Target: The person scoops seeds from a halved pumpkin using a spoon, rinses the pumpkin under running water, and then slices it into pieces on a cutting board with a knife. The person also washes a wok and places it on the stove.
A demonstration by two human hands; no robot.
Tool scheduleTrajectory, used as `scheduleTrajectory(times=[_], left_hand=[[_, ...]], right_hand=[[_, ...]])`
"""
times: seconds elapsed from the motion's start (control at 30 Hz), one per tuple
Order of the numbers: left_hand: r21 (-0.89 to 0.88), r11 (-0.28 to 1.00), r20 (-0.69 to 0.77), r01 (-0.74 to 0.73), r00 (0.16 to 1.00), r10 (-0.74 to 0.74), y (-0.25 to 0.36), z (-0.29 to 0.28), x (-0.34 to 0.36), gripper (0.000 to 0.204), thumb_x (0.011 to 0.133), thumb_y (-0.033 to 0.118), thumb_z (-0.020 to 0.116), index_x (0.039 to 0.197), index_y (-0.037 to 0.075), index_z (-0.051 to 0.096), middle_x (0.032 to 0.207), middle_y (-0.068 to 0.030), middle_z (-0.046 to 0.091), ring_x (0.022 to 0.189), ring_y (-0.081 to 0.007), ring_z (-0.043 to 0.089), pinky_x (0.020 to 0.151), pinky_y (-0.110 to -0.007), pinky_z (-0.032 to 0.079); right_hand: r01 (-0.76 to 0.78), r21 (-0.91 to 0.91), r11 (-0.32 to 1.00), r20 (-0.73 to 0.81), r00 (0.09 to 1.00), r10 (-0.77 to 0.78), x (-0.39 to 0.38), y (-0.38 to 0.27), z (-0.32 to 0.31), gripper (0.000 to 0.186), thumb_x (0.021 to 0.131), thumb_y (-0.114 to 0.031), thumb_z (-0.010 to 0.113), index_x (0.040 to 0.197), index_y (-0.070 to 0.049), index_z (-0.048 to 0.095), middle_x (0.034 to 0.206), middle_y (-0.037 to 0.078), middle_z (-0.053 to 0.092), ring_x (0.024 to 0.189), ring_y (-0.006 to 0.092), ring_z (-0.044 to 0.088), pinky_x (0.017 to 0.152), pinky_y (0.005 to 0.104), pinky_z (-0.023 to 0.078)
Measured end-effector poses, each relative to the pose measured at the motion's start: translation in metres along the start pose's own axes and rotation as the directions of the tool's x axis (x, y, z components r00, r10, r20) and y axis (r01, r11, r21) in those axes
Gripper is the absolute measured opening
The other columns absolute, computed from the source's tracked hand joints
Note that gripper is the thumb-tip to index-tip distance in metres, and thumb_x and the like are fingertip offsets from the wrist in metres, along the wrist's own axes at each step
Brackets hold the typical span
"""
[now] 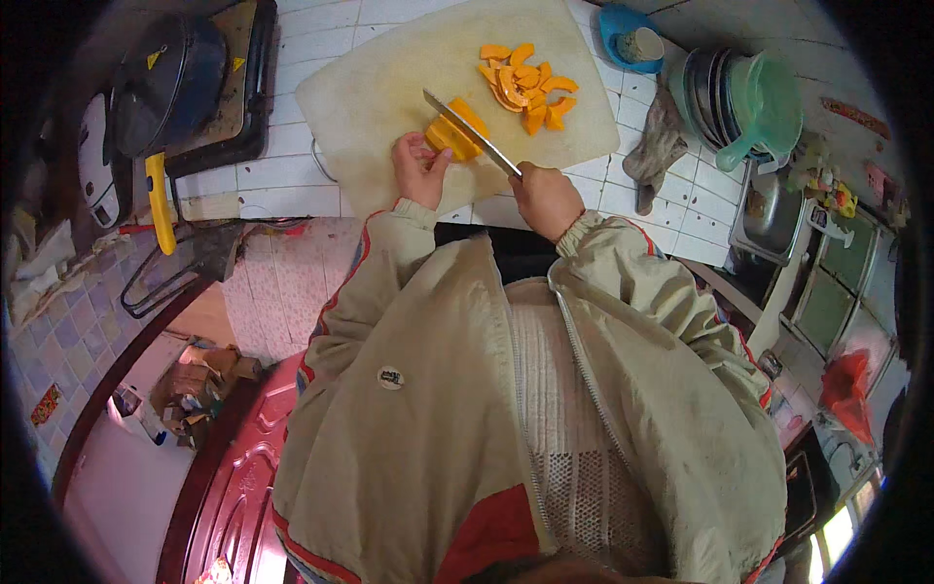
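Note:
An orange piece of pumpkin (449, 142) lies on the pale cutting board (379, 88). My left hand (420, 173) steadies it at its near left side, fingertips bent and pressed to it. In my right hand (550, 201), the fingers are wrapped round the handle of a long kitchen knife (491, 152). The blade slants up and left over the pumpkin; whether it has cut in, I cannot tell. Farther right on the board sits a loose heap of cut pumpkin slices (530, 86), apart from the blade.
A dark pan with a yellow handle (161, 202) sits on the stove (233, 97) at left. Right of the board lies a grey cloth (656, 151), beside stacked bowls and a green colander (773, 107). A cup (640, 46) stands in a blue dish. Farther right is a metal sink (769, 214).

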State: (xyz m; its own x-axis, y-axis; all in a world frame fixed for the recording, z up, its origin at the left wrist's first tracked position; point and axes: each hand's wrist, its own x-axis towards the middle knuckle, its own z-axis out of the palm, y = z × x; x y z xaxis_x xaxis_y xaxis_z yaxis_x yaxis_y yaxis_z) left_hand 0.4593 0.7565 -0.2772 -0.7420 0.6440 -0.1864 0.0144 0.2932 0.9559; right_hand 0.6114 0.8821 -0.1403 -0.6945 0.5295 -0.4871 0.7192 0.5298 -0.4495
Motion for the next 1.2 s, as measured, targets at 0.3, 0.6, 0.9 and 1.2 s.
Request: scheduleTrajectory(times=[0.3,0.6,0.9,1.2], left_hand=[[-0.5,0.848,0.012,0.175,0.981,-0.196,0.009,0.021,-0.008,0.062,0.083,-0.006,0.062,0.133,0.009,0.029,0.099,-0.0069,0.037,0.081,-0.0173,0.059,0.063,-0.031,0.059],[-0.434,0.885,0.023,0.171,0.984,-0.179,0.017,0.018,-0.007,0.054,0.083,-0.006,0.062,0.128,0.004,0.034,0.1,-0.0064,0.038,0.083,-0.0162,0.058,0.065,-0.03,0.059],[-0.243,0.968,-0.064,0.066,0.994,-0.084,0.004,0.02,-0.004,0.05,0.079,-0.005,0.066,0.123,0.002,0.041,0.092,-0.0049,0.042,0.078,-0.0132,0.053,0.065,-0.027,0.055],[-0.374,0.919,-0.014,0.121,0.991,-0.136,0.007,0.019,-0.008,0.053,0.083,-0.003,0.065,0.127,0.003,0.037,0.1,-0.0066,0.04,0.085,-0.0174,0.057,0.073,-0.032,0.059]], right_hand=[[-0.088,-0.04,0.995,-0.006,0.996,0.088,0.0,-0.01,0.011,0.02,0.088,-0.02,0.056,0.088,0.0,0.055,0.07,0.024,0.062,0.068,0.043,0.062,0.062,0.0515,0.05],[-0.101,0.046,0.994,-0.013,0.995,0.102,0.001,-0.01,0.019,0.021,0.086,-0.019,0.06,0.089,0.001,0.056,0.072,0.026,0.061,0.071,0.0453,0.06,0.063,0.0509,0.049],[-0.135,0.048,0.99,0.048,0.99,0.133,0.01,-0.021,0.008,0.021,0.083,-0.016,0.061,0.087,0.004,0.061,0.077,0.027,0.062,0.077,0.0446,0.061,0.068,0.0495,0.049],[-0.171,0.134,0.976,-0.011,0.985,0.174,0.043,-0.001,0.082,0.021,0.084,-0.019,0.06,0.09,0.001,0.062,0.079,0.026,0.063,0.078,0.0432,0.061,0.068,0.0491,0.049]])
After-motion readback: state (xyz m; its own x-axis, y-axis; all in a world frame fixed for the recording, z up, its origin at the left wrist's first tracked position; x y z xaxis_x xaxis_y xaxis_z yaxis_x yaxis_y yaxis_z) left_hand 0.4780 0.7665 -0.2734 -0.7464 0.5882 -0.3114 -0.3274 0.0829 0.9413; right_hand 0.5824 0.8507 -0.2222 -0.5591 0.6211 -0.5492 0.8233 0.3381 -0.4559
